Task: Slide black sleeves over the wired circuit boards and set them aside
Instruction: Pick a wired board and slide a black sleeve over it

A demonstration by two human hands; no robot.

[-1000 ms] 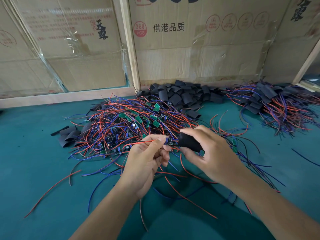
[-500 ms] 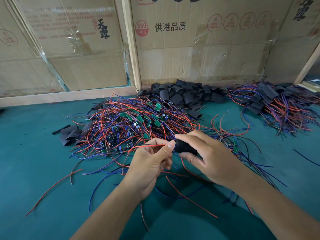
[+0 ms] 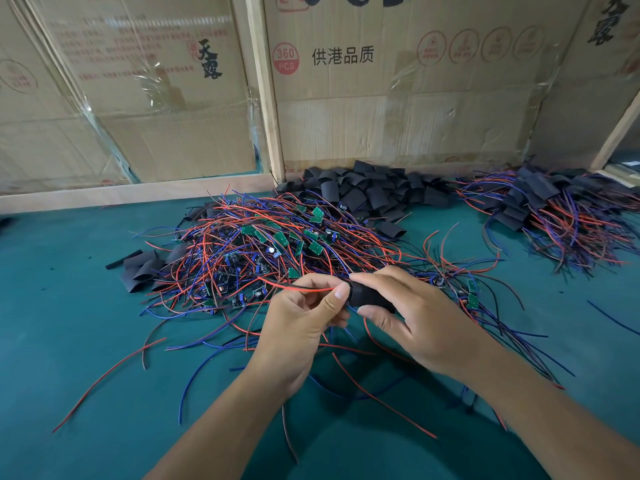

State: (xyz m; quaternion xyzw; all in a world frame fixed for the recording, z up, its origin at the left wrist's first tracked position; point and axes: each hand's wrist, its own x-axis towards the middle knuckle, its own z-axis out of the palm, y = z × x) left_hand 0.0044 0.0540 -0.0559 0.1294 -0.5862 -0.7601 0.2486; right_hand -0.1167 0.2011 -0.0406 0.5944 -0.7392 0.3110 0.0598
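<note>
Right grip: right hand (image 3: 419, 317) curled round a black sleeve (image 3: 372, 297), thumb beneath, fingers on top.
Left grip: left hand (image 3: 304, 320) pinches the red wire (image 3: 298, 288) at the sleeve's left mouth.
Board: inside the sleeve or hidden by fingers; cannot tell.
Axis: sleeve lies left to right, mouth toward the left grip, the two grips almost touching.
Done pile (image 3: 554, 213): far right of the right grip, the nearer hand, on the desk (image 3: 69, 323).
Writing: box (image 3: 398, 81) behind reads "供港品质", "360 PCS"; another "天露".
</note>
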